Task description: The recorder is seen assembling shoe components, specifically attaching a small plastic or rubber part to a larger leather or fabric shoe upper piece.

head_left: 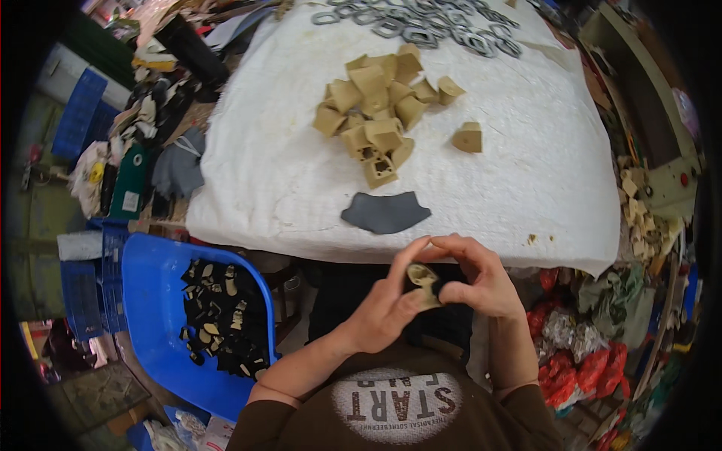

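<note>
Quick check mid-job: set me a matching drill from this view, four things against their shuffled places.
1. grey rings
2. dark grey curved piece
3. black pieces
4. small tan-and-black piece

A. inside the blue basin
B. at the white cloth's far end
C. in the left hand, right hand close around it
D. flat near the cloth's near edge

Pairs: 1-B, 2-D, 3-A, 4-C
</note>
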The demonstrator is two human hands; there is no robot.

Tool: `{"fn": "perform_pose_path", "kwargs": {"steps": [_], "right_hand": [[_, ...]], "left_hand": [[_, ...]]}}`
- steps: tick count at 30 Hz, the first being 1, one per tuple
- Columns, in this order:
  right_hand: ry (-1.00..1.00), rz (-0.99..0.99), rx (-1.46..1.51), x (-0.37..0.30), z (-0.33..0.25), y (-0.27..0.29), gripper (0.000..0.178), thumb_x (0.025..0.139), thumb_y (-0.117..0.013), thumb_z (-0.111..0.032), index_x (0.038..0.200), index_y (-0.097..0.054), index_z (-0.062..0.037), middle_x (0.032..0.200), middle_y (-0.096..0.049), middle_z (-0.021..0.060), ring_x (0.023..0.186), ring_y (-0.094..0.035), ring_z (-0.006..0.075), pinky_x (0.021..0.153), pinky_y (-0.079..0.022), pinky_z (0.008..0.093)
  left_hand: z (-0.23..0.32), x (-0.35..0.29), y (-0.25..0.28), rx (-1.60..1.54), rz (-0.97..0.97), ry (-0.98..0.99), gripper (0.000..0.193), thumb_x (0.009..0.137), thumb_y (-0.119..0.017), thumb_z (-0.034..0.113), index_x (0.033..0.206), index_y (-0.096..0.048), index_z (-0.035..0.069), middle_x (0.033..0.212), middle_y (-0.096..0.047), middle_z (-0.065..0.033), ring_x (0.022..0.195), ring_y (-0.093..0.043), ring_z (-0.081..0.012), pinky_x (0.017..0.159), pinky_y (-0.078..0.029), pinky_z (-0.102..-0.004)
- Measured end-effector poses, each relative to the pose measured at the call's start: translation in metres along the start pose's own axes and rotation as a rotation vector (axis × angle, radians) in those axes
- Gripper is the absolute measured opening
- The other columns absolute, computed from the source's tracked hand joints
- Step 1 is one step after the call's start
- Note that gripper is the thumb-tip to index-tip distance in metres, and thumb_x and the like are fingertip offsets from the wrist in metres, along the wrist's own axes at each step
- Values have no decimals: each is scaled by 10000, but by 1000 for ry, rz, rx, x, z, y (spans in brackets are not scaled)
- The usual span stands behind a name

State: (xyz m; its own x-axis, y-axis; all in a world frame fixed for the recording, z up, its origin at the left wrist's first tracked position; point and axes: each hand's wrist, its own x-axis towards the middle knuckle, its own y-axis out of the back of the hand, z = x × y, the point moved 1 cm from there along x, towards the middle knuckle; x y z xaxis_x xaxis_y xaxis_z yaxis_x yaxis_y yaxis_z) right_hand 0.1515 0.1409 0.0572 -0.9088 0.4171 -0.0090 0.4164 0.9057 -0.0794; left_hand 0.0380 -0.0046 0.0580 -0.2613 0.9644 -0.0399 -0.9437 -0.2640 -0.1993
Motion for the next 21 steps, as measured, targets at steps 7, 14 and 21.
{"fn": "perform_pose_path", "kwargs": {"steps": [7, 14, 21], "right_hand": [[97, -142, -98, 4, -5, -10, 553, 712, -753, -182, 1191, -541, -3, 898, -617, 82, 850, -591, 178, 824, -448, 297], [116, 85, 0, -2, 9, -16, 470, 755, -726, -199, 1164, -558, -43, 940, -587, 102, 892, -568, 200, 841, -432, 314], [428, -40, -434, -1, -3, -24, 299, 709, -568, 10, 999, -588, -61, 1088, -435, 153, 1053, -407, 310, 924, -355, 446]], "left_hand": [[-10, -3, 0, 104, -56, -122, 629, 974, -331, 423, 1387, -122, -3, 850, -561, -170, 719, -588, -295, 694, -451, -337], [-9, 4, -3, -242, 2, -42, 565, 979, -302, 443, 1380, -225, 52, 726, -506, -57, 596, -478, -139, 588, -397, -241], [-16, 0, -6, -1031, -41, 372, 448, 989, -262, 424, 1323, -361, 142, 914, -485, -14, 637, -420, -104, 560, -363, -244]]}}
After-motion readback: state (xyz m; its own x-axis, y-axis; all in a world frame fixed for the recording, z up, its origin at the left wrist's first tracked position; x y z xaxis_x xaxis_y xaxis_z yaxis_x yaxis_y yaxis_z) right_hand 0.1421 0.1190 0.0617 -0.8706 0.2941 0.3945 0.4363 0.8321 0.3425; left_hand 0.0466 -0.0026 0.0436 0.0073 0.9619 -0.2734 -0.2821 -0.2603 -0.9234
